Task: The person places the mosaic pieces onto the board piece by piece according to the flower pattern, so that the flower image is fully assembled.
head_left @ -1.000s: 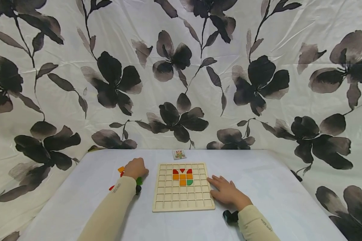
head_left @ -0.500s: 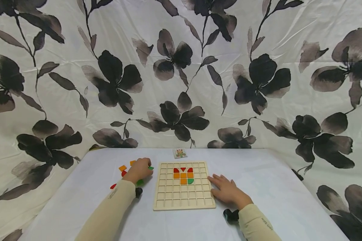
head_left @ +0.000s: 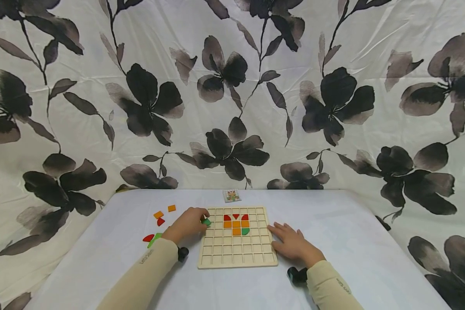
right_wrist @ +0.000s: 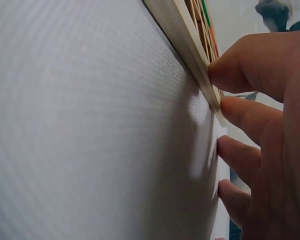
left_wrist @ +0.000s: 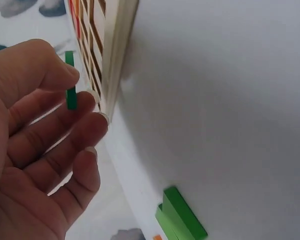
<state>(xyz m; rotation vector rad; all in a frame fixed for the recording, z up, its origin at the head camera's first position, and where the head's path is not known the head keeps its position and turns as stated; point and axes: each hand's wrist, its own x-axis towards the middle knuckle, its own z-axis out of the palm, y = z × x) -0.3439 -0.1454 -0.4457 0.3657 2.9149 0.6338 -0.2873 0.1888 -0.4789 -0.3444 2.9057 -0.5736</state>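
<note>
My left hand [head_left: 188, 224] pinches a dark green tile [left_wrist: 70, 95] between thumb and fingers, at the left edge of a wooden grid board [head_left: 238, 260]. Inside the board's upper middle sit red quarter-round tiles [head_left: 245, 217], a red triangle [head_left: 236, 216], several orange squares [head_left: 236, 231] and a green quarter-round tile [head_left: 245, 231]. Along the board's right edge rests my right hand [head_left: 292, 244], fingers spread. In the right wrist view its thumb and a fingertip touch the board's rim [right_wrist: 182, 42].
Left of the board lie loose orange tiles [head_left: 158, 214], red tiles [head_left: 148, 237] and light green tiles [left_wrist: 182, 212]. A small pattern card [head_left: 231, 196] lies behind the board on the white table [head_left: 317, 206]. A floral cloth [head_left: 232, 103] hangs behind.
The left hand has picked up the green tile from the loose pieces and moved right with it to the board's left edge. The right hand has stayed at the board.
</note>
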